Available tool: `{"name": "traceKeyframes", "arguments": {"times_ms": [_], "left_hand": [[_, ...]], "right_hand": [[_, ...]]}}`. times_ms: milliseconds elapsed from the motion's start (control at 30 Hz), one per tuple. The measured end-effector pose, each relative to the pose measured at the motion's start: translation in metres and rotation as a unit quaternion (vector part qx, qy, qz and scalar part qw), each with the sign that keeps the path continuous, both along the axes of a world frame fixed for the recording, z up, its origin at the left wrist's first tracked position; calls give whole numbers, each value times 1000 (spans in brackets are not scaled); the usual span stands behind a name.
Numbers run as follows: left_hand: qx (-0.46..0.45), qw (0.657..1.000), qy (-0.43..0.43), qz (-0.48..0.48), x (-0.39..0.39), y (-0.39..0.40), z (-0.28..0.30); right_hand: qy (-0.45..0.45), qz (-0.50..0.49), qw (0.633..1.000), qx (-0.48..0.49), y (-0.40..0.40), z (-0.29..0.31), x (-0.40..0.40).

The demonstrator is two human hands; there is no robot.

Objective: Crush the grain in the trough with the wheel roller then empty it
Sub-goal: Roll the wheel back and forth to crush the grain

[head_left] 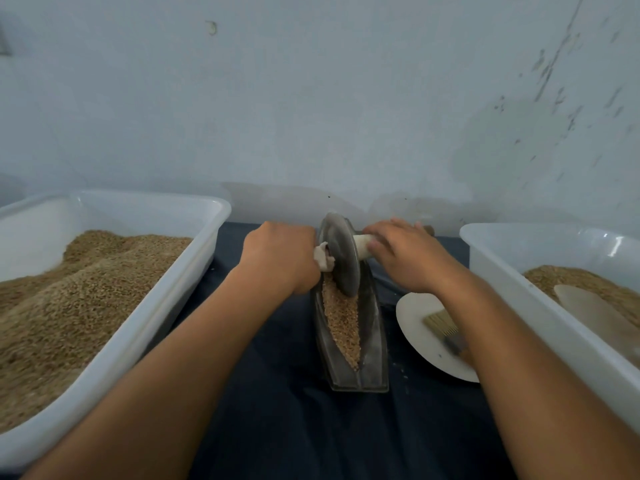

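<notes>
Wheel roller [341, 254] stands on edge at far end of trough [372, 341], grain [341, 318] along the channel. Left hand [282, 254] wraps the cloth-bound axle end; right hand [408, 254] grips the other, fingers curled, seemingly loosely.

arms: two, bare from the bottom edge of the view up to the wrists; no sleeve edge shows
left hand [282, 252]: bare; no glove, ring or band seen on the back or the wrist
right hand [407, 252]: bare; no glove, ring or watch seen
fingers [379, 233]: right-hand ones show uncovered; nails too small to judge
left fingers: hidden behind the back of the hand
wrists: both plain, nothing worn on either
clothing: none in view
markings: none made out on either forearm; picture soft at the edges
</notes>
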State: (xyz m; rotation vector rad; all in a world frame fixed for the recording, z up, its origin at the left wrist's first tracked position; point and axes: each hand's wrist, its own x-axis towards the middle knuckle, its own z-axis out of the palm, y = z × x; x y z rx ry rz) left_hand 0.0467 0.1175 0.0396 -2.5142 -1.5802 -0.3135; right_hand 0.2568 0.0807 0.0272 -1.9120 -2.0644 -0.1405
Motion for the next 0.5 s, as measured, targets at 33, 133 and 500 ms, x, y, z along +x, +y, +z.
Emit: {"name": "traceKeyframes", "arguments": {"times_ms": [33,133,500], "left_hand": [[5,1000,11,0,0,-3,2],[17,999,50,-4,-1,-10,10],[-12,995,98,-32,-3,-35,32]], "right_hand": [[6,0,1000,-10,-2,3,-1],[19,-20,998,-48,-9,12,-3],[-13,-51,977,-206,-54,60,-12]]}}
